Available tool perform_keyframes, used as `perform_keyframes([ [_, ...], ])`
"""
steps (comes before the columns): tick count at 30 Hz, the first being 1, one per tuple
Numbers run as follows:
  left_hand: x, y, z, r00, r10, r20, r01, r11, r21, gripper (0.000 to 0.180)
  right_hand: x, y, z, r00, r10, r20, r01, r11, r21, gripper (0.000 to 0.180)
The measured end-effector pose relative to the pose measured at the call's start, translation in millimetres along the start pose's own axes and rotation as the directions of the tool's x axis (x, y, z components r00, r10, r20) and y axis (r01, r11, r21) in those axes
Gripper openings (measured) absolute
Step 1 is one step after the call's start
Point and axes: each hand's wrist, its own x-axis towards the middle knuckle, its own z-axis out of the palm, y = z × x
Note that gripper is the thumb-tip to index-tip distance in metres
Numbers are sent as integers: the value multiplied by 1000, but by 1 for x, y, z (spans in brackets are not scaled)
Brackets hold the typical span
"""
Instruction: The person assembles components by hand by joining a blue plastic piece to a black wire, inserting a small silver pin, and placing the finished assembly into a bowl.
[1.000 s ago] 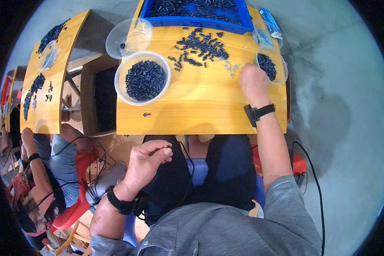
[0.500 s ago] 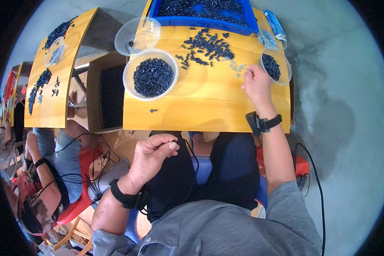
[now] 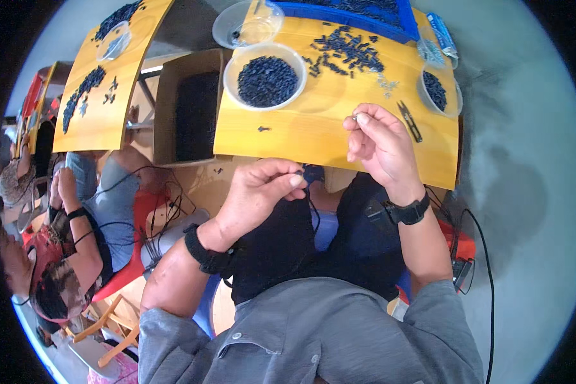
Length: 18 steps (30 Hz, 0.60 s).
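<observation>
Over my lap, my left hand [image 3: 253,195] is closed in a pinch, with a small black part [image 3: 299,173] at its fingertips. My right hand [image 3: 388,150] is raised over the table's near edge, thumb and forefinger pinching a tiny silver metal piece [image 3: 355,118]; the other fingers curl loosely. The two hands are apart. Beyond them lie a scattered pile of short black parts [image 3: 349,51] and a few small metal pieces [image 3: 386,84]. To the right of my right hand rests a pair of thread snips [image 3: 409,121].
A white tub [image 3: 230,78] full of black parts stands at left, a clear tub [image 3: 221,29] behind it. A blue tray [image 3: 411,29] is at the back. Two small containers, one a cup of black parts [image 3: 434,91], line the right edge. A co-worker [image 3: 77,243] sits at left.
My right hand has moved from beside the metal pieces back toward me, now pinching one, uncovering the thread snips. My left hand has shifted up and right. The whole view has also shifted.
</observation>
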Motion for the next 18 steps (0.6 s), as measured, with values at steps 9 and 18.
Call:
perform_keyframes([
  [9, -4, -2, -1, 1000, 25, 6, -24, 992, -127, 12, -9, 24, 30, 1000, -7, 28, 9, 997, -80, 13],
  [18, -3, -3, -3, 984, 174, 29, -172, 983, -68, 13, -26, 29, 52, 995, -48, 90, 79, 917, -391, 9],
])
